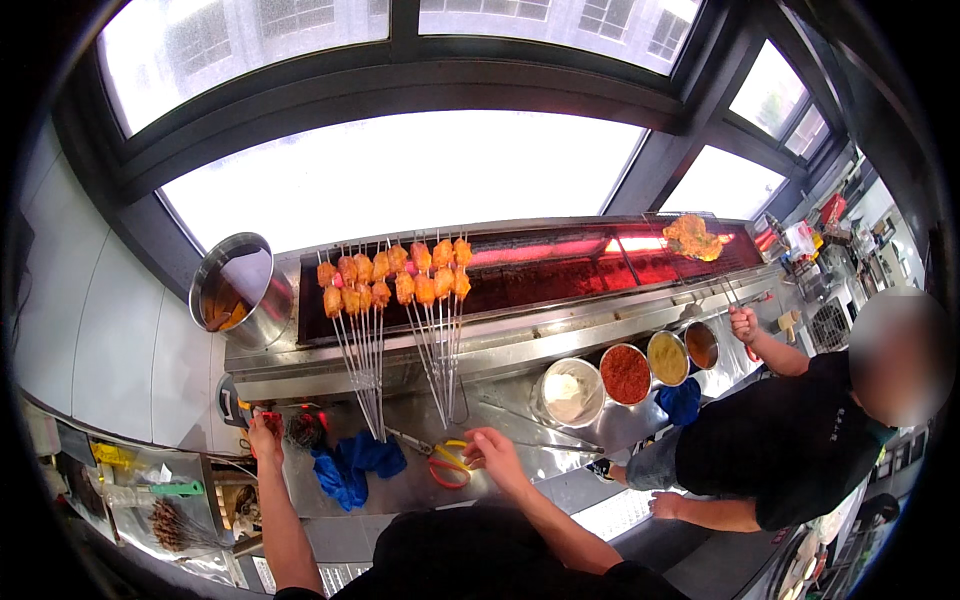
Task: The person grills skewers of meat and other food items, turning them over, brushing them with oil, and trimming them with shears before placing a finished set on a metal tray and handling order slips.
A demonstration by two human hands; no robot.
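Two bunches of metal skewers [362,375] lie across the long grill [525,292], threaded with orange-brown meat pieces [420,257]. Their bare ends hang over the front edge towards me. At the grill's left front corner, my left hand [267,439] is at a small red object [271,422]; the grip is partly hidden. My right hand [491,454] hovers with loosely spread fingers by scissors with red and yellow handles [448,465], which lie on the steel shelf. Blue cloths [352,469] and a dark wire scourer [304,431] sit between my hands.
A steel pot [240,300] with brown liquid stands left of the grill. Bowls of white powder [566,390], red flakes [625,373] and other seasonings line the shelf. On the right, a co-worker's hand [744,324] holds a wire grill basket [694,247] with flattened meat.
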